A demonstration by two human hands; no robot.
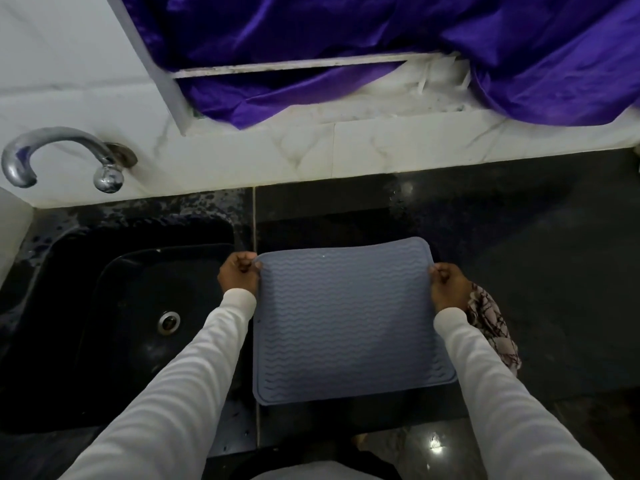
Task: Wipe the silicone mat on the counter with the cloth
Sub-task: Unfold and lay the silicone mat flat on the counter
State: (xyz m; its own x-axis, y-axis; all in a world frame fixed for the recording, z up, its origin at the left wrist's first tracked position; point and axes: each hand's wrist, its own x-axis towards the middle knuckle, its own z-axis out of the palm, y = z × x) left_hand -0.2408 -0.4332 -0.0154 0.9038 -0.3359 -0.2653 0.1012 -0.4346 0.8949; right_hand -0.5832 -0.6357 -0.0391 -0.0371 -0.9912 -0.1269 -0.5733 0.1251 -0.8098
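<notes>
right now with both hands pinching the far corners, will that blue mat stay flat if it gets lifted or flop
Probably flop. The silicone mat looks thin, and its far edge already bows between the left hand and right hand. It likely weighs little, since a fingertip grip holds each corner. The wavy ribbed surface should resist slipping on the counter.

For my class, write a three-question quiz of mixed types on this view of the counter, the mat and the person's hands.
1. True or false: the grey-blue wavy-ribbed silicone mat lies inside the black sink.
2. Which hand pinches the mat's far corner nearest the sink?
A) left hand
B) right hand
C) neither
3. Fill in: the patterned brown-and-white cloth lies on the dark counter beside the person's ____ forearm.

Key:
1. False; it is on the counter, right of the sink.
2. A
3. right
</notes>
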